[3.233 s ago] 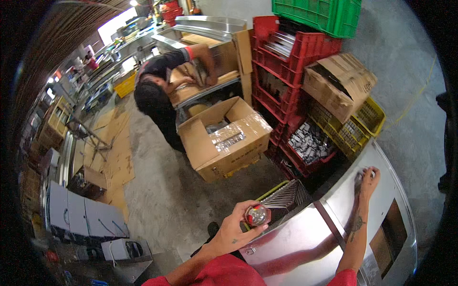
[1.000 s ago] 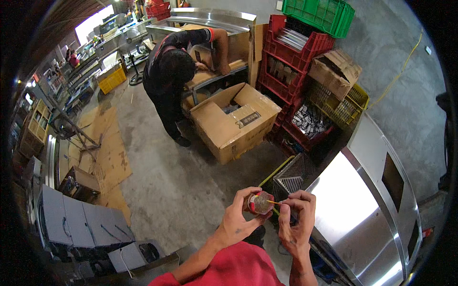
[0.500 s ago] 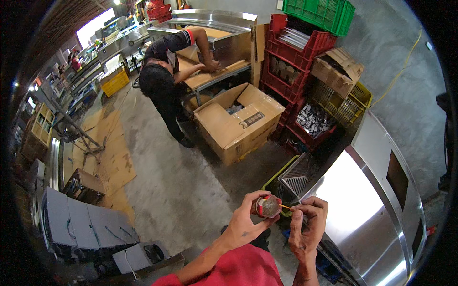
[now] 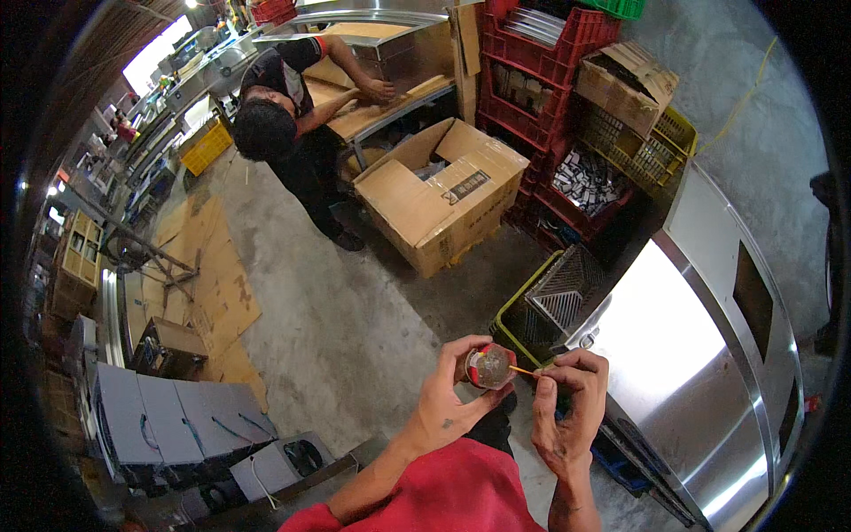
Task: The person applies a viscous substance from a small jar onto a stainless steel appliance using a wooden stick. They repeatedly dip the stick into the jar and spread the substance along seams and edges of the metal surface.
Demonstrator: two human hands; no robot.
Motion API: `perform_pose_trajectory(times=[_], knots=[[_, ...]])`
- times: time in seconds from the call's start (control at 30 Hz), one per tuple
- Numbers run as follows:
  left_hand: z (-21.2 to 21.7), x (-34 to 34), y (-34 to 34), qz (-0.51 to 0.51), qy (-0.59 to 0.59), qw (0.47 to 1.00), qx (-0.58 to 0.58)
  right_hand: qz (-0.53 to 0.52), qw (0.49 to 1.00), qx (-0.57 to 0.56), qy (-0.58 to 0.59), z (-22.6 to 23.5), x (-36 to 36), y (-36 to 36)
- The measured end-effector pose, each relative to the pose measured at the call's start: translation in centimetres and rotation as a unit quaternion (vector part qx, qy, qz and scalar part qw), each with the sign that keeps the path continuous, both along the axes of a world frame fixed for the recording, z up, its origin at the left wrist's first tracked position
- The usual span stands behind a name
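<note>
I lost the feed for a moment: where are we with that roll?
Done: the left hand grips the small red-rimmed tape roll. In hand: the right hand pinches a thin strand drawn from it. Left: nothing has reached the stainless cabinet beside them.

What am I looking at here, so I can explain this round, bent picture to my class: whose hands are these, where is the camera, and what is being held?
The camera sits on a person's head and looks down, so its wide lens bends straight edges. The two bare hands at the bottom are that person's own. The left hand grips a small round can with a red rim. The right hand pinches a thin straw that meets the can. To the right stands a steel cabinet, with a wire basket beside it. Further off, another person bends over a bench near an open cardboard box and red crates, on a concrete floor.
</note>
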State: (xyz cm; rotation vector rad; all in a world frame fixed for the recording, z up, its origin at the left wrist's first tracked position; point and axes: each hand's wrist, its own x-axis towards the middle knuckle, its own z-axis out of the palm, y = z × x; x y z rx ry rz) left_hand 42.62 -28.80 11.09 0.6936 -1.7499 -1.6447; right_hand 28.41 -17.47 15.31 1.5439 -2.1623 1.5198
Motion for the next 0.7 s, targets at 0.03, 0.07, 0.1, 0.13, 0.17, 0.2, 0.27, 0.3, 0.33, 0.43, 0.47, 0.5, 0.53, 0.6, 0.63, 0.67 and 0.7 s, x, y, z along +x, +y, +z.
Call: perform_pose_trajectory(times=[0.03, 0.07, 0.1, 0.13, 0.17, 0.2, 0.27, 0.3, 0.33, 0.43, 0.47, 0.5, 0.53, 0.6, 0.63, 0.67, 0.7], knots=[[-0.1, -0.1, 0.0, -0.001, 0.003, 1.0, -0.004, 0.0, 1.0, 0.0, -0.003, -0.1, 0.0, 0.2], [-0.4, -0.1, 0.0, -0.002, 0.006, 1.0, -0.007, 0.0, 1.0, 0.001, -0.005, -0.2, 0.0, 0.3], [-0.6, -0.2, 0.1, -0.004, 0.01, 1.0, -0.009, -0.002, 1.0, 0.001, -0.004, -0.1, 0.0, 0.4], [-0.6, -0.2, 0.2, -0.01, 0.011, 1.0, 0.003, -0.004, 1.0, 0.002, -0.003, 0.0, 0.0, 0.5], [-0.4, -0.3, 0.2, -0.017, 0.011, 1.0, 0.014, -0.005, 1.0, 0.002, -0.002, 0.2, 0.0, 0.5], [-0.2, -0.3, 0.2, -0.021, 0.012, 0.999, 0.023, -0.003, 1.0, 0.001, 0.001, 0.3, 0.0, 0.5], [0.6, -0.2, 0.4, -0.011, 0.01, 1.0, 0.005, 0.002, 1.0, -0.001, 0.006, 0.4, 0.0, 0.6], [1.0, -0.2, 0.2, -0.007, 0.011, 1.0, -0.009, 0.005, 1.0, -0.006, 0.004, 0.4, 0.0, 0.4], [1.1, -0.2, 0.2, -0.004, 0.016, 1.0, -0.015, 0.008, 1.0, -0.011, 0.003, 0.4, 0.0, 0.3], [1.3, 0.0, 0.1, 0.008, 0.028, 0.999, -0.035, 0.023, 0.999, -0.031, 0.007, 1.1, 0.0, 0.0], [1.7, 0.0, 0.1, 0.015, 0.028, 0.999, -0.043, 0.028, 0.999, -0.038, 0.01, 1.4, 0.1, -0.2], [1.9, 0.3, 0.3, 0.021, 0.024, 0.998, -0.049, 0.037, 0.998, -0.053, -0.008, 1.1, 0.2, -0.2], [2.1, 0.4, 0.4, 0.019, 0.026, 0.998, -0.052, 0.042, 0.997, -0.052, -0.026, 1.3, 0.3, -0.1], [2.3, 0.5, 0.3, 0.017, 0.027, 0.998, -0.054, 0.055, 0.996, -0.046, -0.062, 1.8, 0.7, -0.1], [2.3, 0.6, 0.3, 0.016, 0.033, 0.998, -0.057, 0.057, 0.998, -0.037, 0.001, 2.3, 0.4, 0.0], [2.3, 0.6, 0.3, 0.016, 0.039, 0.997, -0.06, 0.056, 0.998, -0.038, 0.009, 2.3, 0.2, 0.0], [2.3, 0.5, 0.4, 0.014, 0.044, 0.997, -0.062, 0.054, 0.998, -0.039, 0.016, 2.2, 0.0, 0.0]])
